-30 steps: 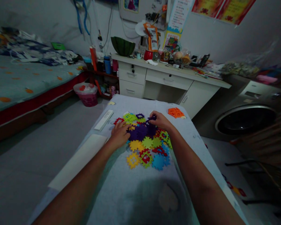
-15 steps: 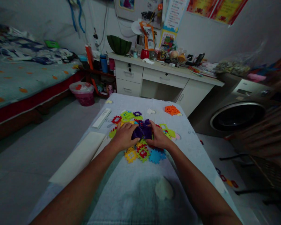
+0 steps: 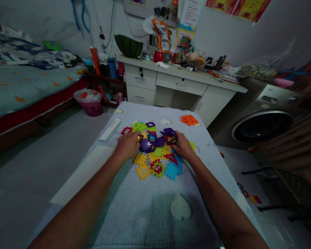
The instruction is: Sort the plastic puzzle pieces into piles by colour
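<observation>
A heap of flat, toothed plastic tiles (image 3: 155,157) in yellow, green, blue, red and purple lies in the middle of a table covered with a pale cloth (image 3: 150,211). My left hand (image 3: 127,145) rests on the heap's left side, its fingers curled onto a purple tile (image 3: 146,144). On the right side of the heap my right hand (image 3: 182,147) has its fingers curled over a cluster of purple tiles (image 3: 169,133). How firmly either hand grips is not clear.
An orange tile cluster (image 3: 189,120) lies at the cloth's far right. A white remote (image 3: 110,129) and a white board (image 3: 80,176) lie along the left edge. Beyond stand a cluttered white desk (image 3: 181,81), a washing machine (image 3: 261,121), a bed (image 3: 20,93) and a pink bin (image 3: 89,102).
Half a second ago both hands pressed together around a purple clump in the middle. Now they have drawn apart, left hand to the left, right hand to the right, with purple tiles spread between them.
</observation>
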{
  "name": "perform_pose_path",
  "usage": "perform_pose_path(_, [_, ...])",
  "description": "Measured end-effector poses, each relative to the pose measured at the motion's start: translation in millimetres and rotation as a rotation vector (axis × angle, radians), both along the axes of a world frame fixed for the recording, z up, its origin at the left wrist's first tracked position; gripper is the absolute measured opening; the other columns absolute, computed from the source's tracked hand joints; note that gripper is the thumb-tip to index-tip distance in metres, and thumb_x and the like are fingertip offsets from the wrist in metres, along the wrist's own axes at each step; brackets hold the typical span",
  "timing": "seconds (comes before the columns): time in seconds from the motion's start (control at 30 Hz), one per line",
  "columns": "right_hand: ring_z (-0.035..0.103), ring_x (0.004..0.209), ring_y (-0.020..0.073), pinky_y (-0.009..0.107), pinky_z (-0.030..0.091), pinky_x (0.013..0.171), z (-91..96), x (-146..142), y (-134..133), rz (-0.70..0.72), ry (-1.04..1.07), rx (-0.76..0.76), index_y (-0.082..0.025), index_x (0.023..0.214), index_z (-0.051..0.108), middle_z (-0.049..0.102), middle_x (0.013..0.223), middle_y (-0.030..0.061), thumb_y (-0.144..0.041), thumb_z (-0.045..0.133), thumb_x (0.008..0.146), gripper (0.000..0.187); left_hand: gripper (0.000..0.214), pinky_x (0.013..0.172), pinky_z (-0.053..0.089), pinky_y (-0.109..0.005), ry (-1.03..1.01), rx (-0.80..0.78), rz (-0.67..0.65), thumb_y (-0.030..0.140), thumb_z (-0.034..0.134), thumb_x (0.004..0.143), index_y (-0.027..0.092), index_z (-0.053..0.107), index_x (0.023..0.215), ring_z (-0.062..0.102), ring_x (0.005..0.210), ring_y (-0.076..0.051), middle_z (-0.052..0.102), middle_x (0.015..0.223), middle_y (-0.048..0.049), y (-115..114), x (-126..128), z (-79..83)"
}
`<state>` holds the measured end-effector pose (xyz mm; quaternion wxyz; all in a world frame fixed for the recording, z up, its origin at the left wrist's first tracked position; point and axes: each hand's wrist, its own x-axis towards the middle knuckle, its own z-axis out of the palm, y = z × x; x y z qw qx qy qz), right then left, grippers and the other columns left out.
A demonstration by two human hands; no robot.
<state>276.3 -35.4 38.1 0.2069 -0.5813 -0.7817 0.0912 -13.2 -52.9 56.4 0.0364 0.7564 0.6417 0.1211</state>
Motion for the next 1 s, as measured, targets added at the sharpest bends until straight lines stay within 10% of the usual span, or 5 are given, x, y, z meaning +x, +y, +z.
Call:
perform_pose_path(0.27, [0.047, 0.13, 0.0326, 0.051, 0.035, 0.109, 12.8, -13.7, -26.8, 0.039, -0.104, 0.003, -0.016, 0.142, 0.043, 0.052, 0.139, 0.0176, -0.039, 0.067, 0.079, 0.071, 0.065, 0.103, 0.04, -0.043, 0.0, -0.132, -0.156, 0.043, 0.06, 0.077, 0.018, 0.05, 0.136, 0.055, 0.121, -0.033, 0.061, 0.131, -0.014, 7.7, 14.6, -2.6])
perform_pose_path(0.67, [0.039, 0.134, 0.0361, 0.051, 0.035, 0.108, 17.4, -31.4, -19.4, 0.137, -0.252, -0.137, -0.016, 0.154, 0.023, 0.041, 0.147, 0.0194, -0.041, 0.079, 0.064, 0.109, 0.07, 0.108, 0.04, -0.039, -0.565, -0.104, -0.452, 0.021, 0.063, 0.072, 0.019, 0.046, 0.139, 0.054, 0.125, -0.024, 0.056, 0.139, -0.0097, 16.8, 50.4, -15.9])
perform_pose_path(1.0, [0.047, 0.129, 0.0297, 0.042, 0.041, 0.107, 17.9, -32.5, 12.2, 0.196, -0.117, -0.035, -0.014, 0.149, 0.034, 0.047, 0.143, 0.0174, -0.024, 0.067, 0.068, 0.088, 0.056, 0.093, 0.046, -0.052, -0.005, -0.158, 0.203, 0.047, 0.049, 0.086, 0.017, 0.054, 0.132, 0.056, 0.118, -0.039, 0.058, 0.13, -0.0196, 20.2, -6.9, -8.7])
